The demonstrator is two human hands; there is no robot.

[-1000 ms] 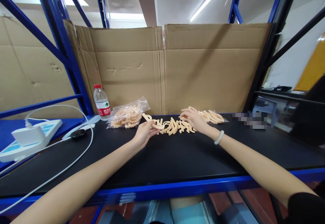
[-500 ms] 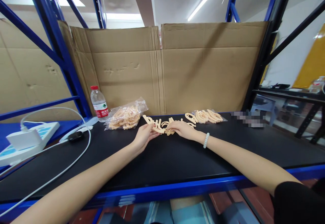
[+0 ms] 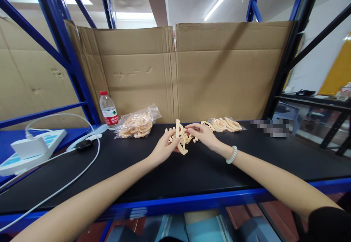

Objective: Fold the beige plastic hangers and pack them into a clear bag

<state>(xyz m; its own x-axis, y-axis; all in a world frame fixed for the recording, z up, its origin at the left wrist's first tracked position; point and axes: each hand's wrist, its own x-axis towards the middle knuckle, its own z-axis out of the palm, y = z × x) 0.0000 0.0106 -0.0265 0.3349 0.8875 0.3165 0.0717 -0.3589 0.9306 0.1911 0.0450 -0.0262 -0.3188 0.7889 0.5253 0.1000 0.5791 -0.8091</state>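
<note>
My left hand (image 3: pixel 164 147) is closed around pale, wood-coloured cut-out pieces (image 3: pixel 181 147). One straight bar stands nearly upright between its fingers, and a curved hooked end sticks out below. Close on the right, my right hand (image 3: pixel 203 136) reaches in with bent fingers, its fingertips at the edge of the same cluster. They seem to pinch a small pale piece, though the fingers partly cover it. More loose pale pieces lie behind and between both hands, overlapping so their outlines are hard to separate.
A clear bag of pale pieces (image 3: pixel 137 123) lies left of my hands beside a water bottle (image 3: pixel 109 110). Another bag (image 3: pixel 227 125) lies to the right. A power strip (image 3: pixel 52 150) and white cable occupy the left end. Cardboard (image 3: pixel 230 74) walls the back of the black tabletop (image 3: pixel 175 180).
My left hand has moved right and now holds pieces upright that lay lower before. My right hand has shifted slightly right, its fingers raised more. The bags and bottle stay in place.
</note>
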